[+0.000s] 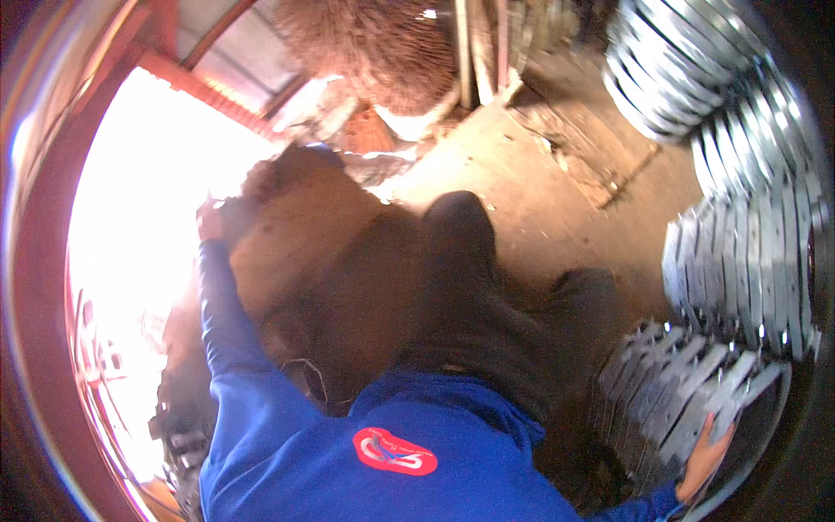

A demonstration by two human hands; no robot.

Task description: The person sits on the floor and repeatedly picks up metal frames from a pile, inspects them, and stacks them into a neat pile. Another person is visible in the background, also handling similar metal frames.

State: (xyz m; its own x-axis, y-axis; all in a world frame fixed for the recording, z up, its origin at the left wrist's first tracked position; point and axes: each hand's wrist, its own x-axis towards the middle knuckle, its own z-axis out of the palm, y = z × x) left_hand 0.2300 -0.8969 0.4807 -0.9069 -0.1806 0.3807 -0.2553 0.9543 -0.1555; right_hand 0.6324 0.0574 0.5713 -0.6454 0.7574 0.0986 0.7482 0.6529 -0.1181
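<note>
My left arm, in a blue sleeve, reaches forward, and my left hand (209,221) is by the bright opening, beside a dark, rough-edged mass (265,178) that I cannot make out. Glare and blur hide its fingers. Low on the right, my right hand (706,461) rests against the nearest stack of flat grey metal strips (687,378), fingers stretched and apart. My legs in dark trousers (470,304) are bent on the brown ground.
More bundles of shiny metal bands (683,65) and angled grey strips (739,261) line the right side. Ahead lie a worn wooden board (591,143) and a large bundle of brown fibres or sticks (374,48). Wooden posts (474,52) stand beside it.
</note>
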